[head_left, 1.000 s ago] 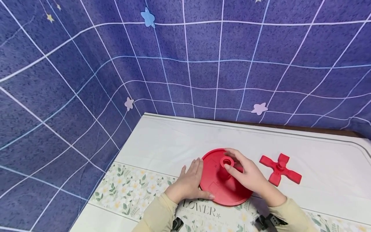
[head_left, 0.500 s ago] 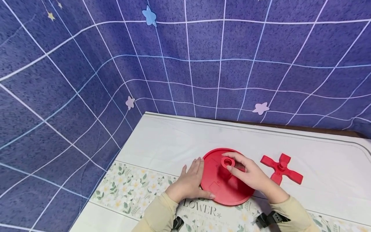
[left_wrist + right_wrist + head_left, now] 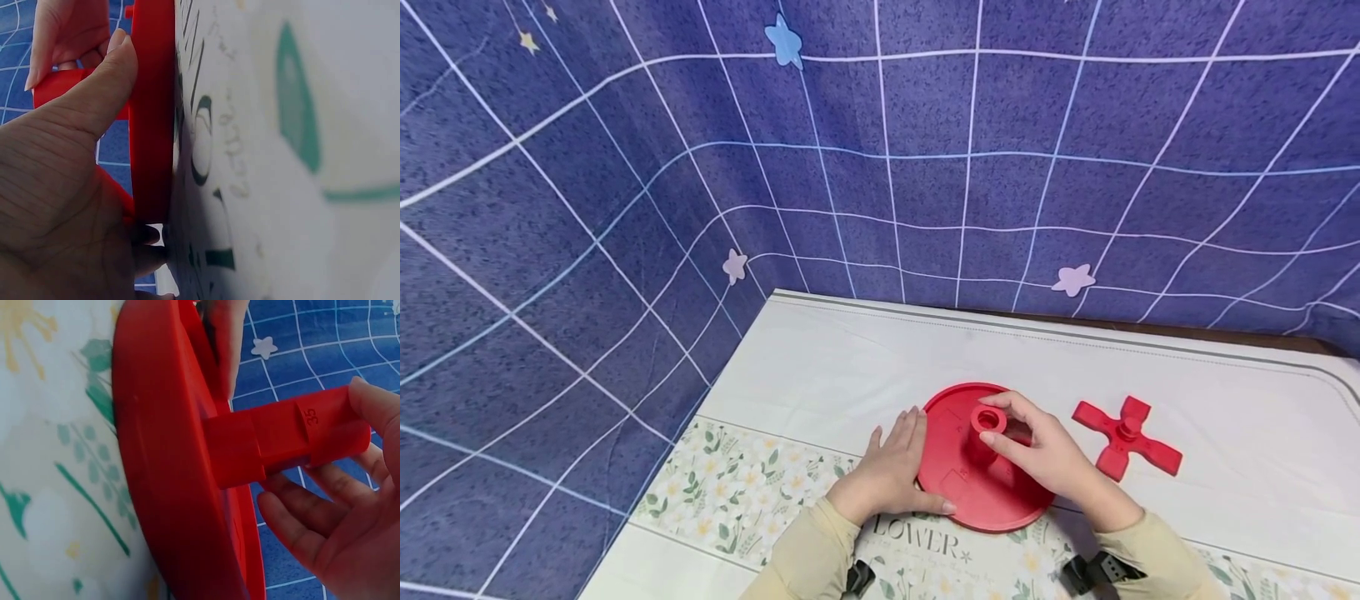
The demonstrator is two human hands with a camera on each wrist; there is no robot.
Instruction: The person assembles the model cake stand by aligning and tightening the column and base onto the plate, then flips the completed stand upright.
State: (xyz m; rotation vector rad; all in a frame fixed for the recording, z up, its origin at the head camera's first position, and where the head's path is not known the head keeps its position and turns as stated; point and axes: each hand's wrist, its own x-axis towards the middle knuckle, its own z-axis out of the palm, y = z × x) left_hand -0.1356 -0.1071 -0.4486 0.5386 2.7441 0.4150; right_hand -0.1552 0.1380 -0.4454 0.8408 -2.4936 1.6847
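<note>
A round red base (image 3: 947,475) with a raised rim lies flat on the table. From its middle rises a hollow red tube (image 3: 988,418), marked "35" in the right wrist view, where its lower end meets the base. My right hand (image 3: 1037,446) holds the tube's upper part between thumb and fingertips; the thumb (image 3: 375,403) touches near the top, with fingers on the other side. At the base's left edge, my left hand (image 3: 889,479) rests with straight fingers along the rim, its thumb (image 3: 112,75) on the near edge. The tube's far side is partly hidden.
A red four-armed cross piece (image 3: 1127,433) with a central peg lies on the table to the right of the base. The white table cover (image 3: 850,350) has a flowered band (image 3: 722,483). A blue curtain (image 3: 925,192) with grid lines and stars hangs behind and left.
The right hand's fingers shift slightly around the tube's top. The base, the left hand and the cross piece stay in place on the table; the view sways a little.
</note>
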